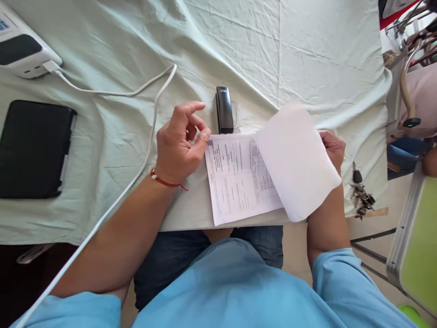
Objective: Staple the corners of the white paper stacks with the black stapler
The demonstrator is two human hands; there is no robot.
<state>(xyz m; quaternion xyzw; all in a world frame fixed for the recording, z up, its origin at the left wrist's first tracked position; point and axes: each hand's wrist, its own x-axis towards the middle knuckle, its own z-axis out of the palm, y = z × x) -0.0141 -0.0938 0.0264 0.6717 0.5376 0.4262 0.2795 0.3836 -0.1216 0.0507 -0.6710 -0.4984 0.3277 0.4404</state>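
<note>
Printed papers [232,182] lie near the table's front edge, with a blank white sheet [297,159] lifted and folded over to the right. My left hand [184,139] is at the papers' upper left corner, its index finger stretched out and the others loosely bent. Its thumb tip is at the corner; whether it touches cannot be made out. My right hand [332,148] is closed at the right edge of the papers, partly hidden behind the lifted sheet. Just beyond the papers' top edge a black stapler [224,110] lies on the cloth.
A bunch of keys [362,196] lies right of my right hand. On the left are a black tablet-like case [36,150] and a white power box [30,45] with a white cable [152,132] running past my left arm. Wrinkled pale cloth [239,41] covers the table.
</note>
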